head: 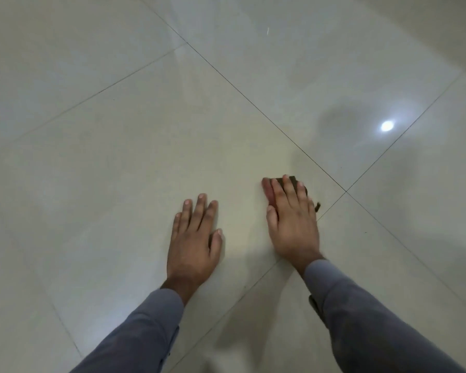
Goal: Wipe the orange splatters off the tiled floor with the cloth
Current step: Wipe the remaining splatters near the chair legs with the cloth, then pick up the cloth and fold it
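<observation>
cloth (285, 181) under flat right hand (293, 224), pointing away

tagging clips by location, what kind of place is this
Probably an indoor room, likely a home, though which room cannot be told. It shows a glossy floor of large pale tiles with thin grout lines, a ceiling light's reflection, and a right hand pressing a dark cloth on it.
</observation>
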